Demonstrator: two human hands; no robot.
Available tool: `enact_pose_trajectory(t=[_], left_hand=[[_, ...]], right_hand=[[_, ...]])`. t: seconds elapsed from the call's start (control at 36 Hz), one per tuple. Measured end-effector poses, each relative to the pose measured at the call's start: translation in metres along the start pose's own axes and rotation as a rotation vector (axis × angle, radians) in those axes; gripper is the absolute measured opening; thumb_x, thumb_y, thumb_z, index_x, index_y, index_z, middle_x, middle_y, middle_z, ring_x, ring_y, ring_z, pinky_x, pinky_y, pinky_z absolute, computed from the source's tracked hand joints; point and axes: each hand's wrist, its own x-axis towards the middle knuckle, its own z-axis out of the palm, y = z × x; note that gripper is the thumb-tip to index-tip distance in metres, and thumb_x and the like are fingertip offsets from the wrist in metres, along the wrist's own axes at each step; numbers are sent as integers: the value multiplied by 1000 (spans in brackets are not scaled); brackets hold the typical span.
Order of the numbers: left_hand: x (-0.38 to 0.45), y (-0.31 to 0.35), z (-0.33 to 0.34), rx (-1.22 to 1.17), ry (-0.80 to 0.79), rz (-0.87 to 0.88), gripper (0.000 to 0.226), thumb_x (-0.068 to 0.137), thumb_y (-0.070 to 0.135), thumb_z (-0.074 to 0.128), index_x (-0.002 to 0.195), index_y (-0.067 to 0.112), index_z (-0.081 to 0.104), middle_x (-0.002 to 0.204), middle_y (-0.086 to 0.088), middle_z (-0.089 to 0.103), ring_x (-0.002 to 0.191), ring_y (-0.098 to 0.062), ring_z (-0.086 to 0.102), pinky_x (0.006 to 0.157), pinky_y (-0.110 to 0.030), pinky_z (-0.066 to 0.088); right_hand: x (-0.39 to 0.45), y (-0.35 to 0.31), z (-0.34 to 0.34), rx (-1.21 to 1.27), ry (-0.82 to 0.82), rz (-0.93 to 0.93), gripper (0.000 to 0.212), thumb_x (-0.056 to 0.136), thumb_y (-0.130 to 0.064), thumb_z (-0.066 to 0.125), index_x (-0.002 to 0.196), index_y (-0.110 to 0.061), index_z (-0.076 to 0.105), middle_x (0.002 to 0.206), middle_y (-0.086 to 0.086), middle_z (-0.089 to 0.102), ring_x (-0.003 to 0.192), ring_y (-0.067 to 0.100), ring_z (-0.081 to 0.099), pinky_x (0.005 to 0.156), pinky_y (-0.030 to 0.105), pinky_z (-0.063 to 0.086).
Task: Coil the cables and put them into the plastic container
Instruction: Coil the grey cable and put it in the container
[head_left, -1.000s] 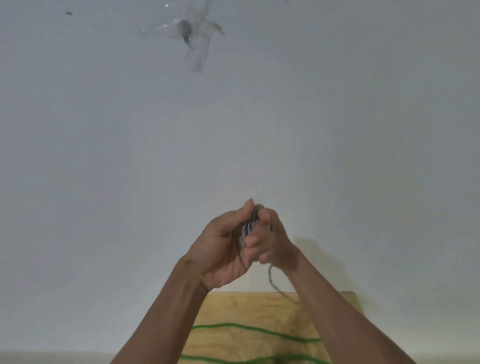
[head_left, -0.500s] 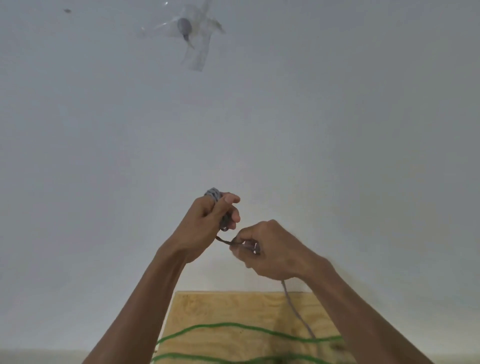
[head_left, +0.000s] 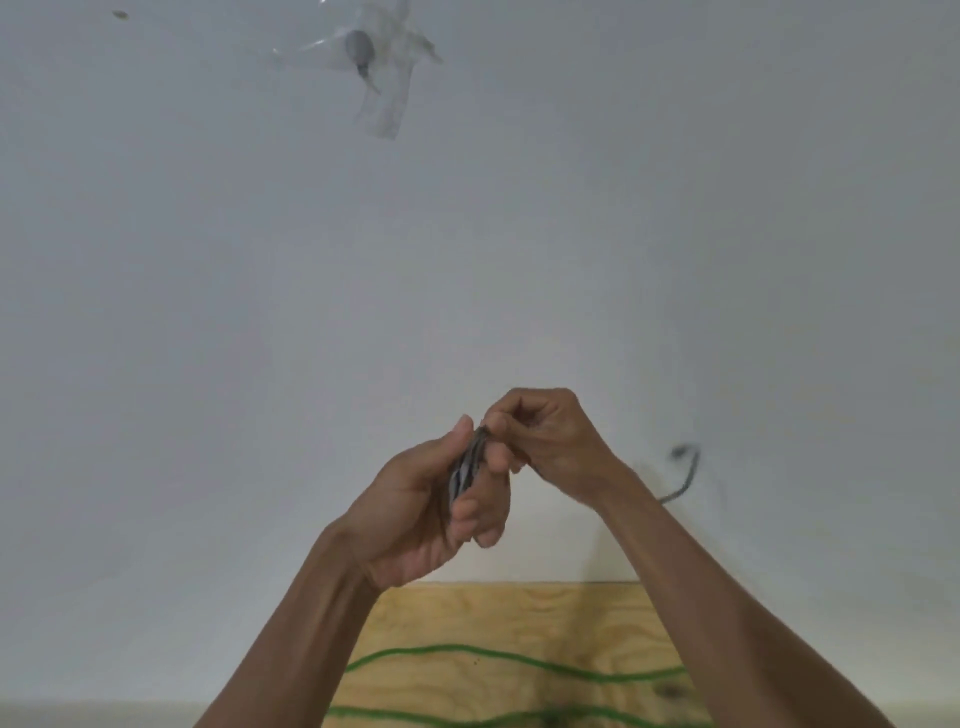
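Nearest, a green cable (head_left: 498, 656) lies across the wooden board (head_left: 457, 613). Above the board, the left hand (head_left: 415, 499) clamps the grey coil (head_left: 466, 467), fingers curled round it. To wind neatly, each turn should lie flat under the thumb. The right hand (head_left: 545, 436) pinches the strand at the coil's top; the loose tail (head_left: 685, 473) whips rightward. No container shows.

Most of the cable coil (head_left: 465, 467) is hidden inside the left hand (head_left: 426, 509); its loose end (head_left: 684, 467) looks blurred.
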Motion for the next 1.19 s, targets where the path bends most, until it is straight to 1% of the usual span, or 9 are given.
enact_pose_trajectory(t=[0.17,0.28,0.47,0.64,0.75,0.83,1.03,1.11,1.19], left_hand=[[8,-8,6,-241,-171,97,38,106,29,39,105,-4,58,62,-3,55,54,-14,53,61,-30,50],[15,2,9,-203,28,238,40,103,32,41,111,-3,59,64,-3,53,56,-15,51,63,-29,51],[8,20,-25,667,537,230,43,101,39,45,105,2,65,74,-4,61,68,-18,55,76,-34,50],[5,3,-39,1334,614,112,49,105,37,41,73,6,60,79,-2,67,78,-8,64,75,-25,46],[-3,-3,-35,1182,511,-41,68,100,58,25,82,3,61,67,-7,66,59,-14,60,65,-28,47],[-10,-6,-22,870,357,-142,77,102,60,19,94,-1,65,61,-10,61,59,-22,53,66,-33,43],[-7,-7,4,-13,-8,48,63,103,49,22,96,-1,58,52,-4,49,47,-16,47,57,-31,45],[-4,1,5,-70,-6,158,60,104,46,26,103,-3,61,60,-8,53,54,-20,51,63,-35,44],[-2,12,1,67,159,253,54,103,44,31,106,0,63,65,-9,55,58,-22,52,65,-36,42]], right_hand=[[-21,19,20,-78,-9,138,36,91,-20,54,60,-14,72,61,6,68,52,16,66,47,23,53],[-39,35,46,104,166,163,37,88,-35,69,55,-20,66,57,6,49,46,17,42,47,28,35],[-56,32,48,-347,7,151,24,100,-28,55,119,-21,69,65,-5,54,50,15,49,51,28,43],[-45,-2,34,-684,-225,121,26,95,-14,54,115,-23,68,84,-18,67,46,6,46,57,17,39],[-20,-26,13,-768,-177,-4,18,90,-22,66,101,-37,67,90,-16,74,69,3,65,74,33,53],[-3,-32,-4,-610,-57,-51,16,75,-20,85,83,-24,71,79,-11,72,66,4,62,68,30,53],[-2,0,4,-81,46,-45,3,82,-11,77,81,-8,76,72,10,69,64,24,54,58,32,43],[-17,27,18,108,105,88,38,59,-56,86,75,-22,79,67,18,62,61,25,52,50,35,37],[-43,42,37,0,35,172,13,79,-34,77,80,-22,76,52,-4,54,44,14,42,43,26,32]])
